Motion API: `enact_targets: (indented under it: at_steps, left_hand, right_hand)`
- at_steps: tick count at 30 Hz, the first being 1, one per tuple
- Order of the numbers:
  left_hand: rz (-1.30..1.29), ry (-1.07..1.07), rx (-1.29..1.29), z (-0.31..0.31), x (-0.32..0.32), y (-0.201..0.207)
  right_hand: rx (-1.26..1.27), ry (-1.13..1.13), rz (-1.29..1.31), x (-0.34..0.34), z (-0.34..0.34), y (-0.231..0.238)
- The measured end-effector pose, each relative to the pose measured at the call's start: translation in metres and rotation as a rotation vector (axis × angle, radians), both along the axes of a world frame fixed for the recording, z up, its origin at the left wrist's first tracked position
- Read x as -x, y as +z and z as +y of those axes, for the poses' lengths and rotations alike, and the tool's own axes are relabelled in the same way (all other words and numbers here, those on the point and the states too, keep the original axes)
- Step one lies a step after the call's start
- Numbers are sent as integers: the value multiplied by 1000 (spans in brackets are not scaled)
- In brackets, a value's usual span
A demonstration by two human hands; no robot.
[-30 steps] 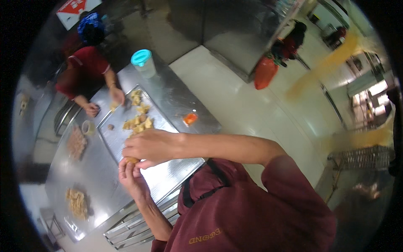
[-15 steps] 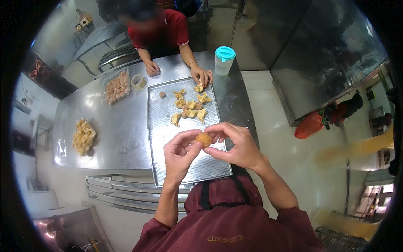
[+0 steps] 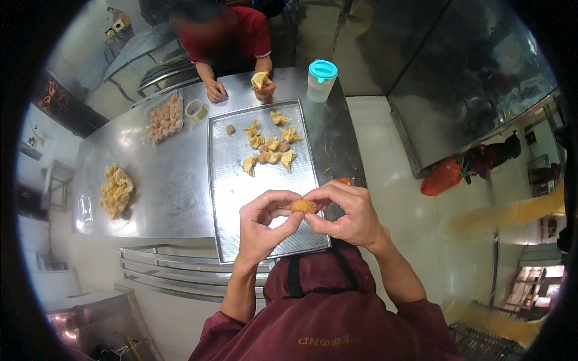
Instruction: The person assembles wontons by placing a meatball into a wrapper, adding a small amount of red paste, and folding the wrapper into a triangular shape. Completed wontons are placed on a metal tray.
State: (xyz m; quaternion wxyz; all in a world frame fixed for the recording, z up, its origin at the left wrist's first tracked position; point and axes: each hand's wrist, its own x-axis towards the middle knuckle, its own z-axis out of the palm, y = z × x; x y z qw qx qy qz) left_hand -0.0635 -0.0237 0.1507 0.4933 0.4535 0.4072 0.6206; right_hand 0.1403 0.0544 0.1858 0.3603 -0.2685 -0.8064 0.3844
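A golden-brown, rough-surfaced ball (image 3: 303, 207) is pinched between the thumbs and fingertips of my left hand (image 3: 264, 221) and my right hand (image 3: 348, 215). Both hands hold it just above the near half of a shallow metal tray (image 3: 210, 174). Farther up that tray lie several yellow folded dumplings (image 3: 289, 135), with pinkish-brown balls among them. One such meatball (image 3: 230, 129) sits apart at the tray's far left. Across the table, a co-worker's hand (image 3: 265, 91) holds up another yellow dumpling (image 3: 259, 79); the other hand rests on the table edge.
On the steel table (image 3: 162, 204) are a clear pack of meatballs (image 3: 165, 120), a tape roll (image 3: 195, 110) and a heap of yellow dumplings (image 3: 115, 192). A clear pitcher with a turquoise lid (image 3: 322, 72) stands at the far right corner. Right, on the floor, lies a red bag (image 3: 442, 177).
My hands have drawn closer together around the ball, which now shows a longer shape. The co-worker has lifted a dumpling off the tray's far right area and brought it nearer the body.
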Motion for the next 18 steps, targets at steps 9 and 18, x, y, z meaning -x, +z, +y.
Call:
enact_targets:
  at_steps: [9,18]
  left_hand:
    - [-32,33,-3,2,-9,-4]
    - [-204,-37,60,0,-9,-14]
  right_hand:
    - [10,-41,28,0,-5,-3]
    - [145,-28,104,-2,-5,-20]
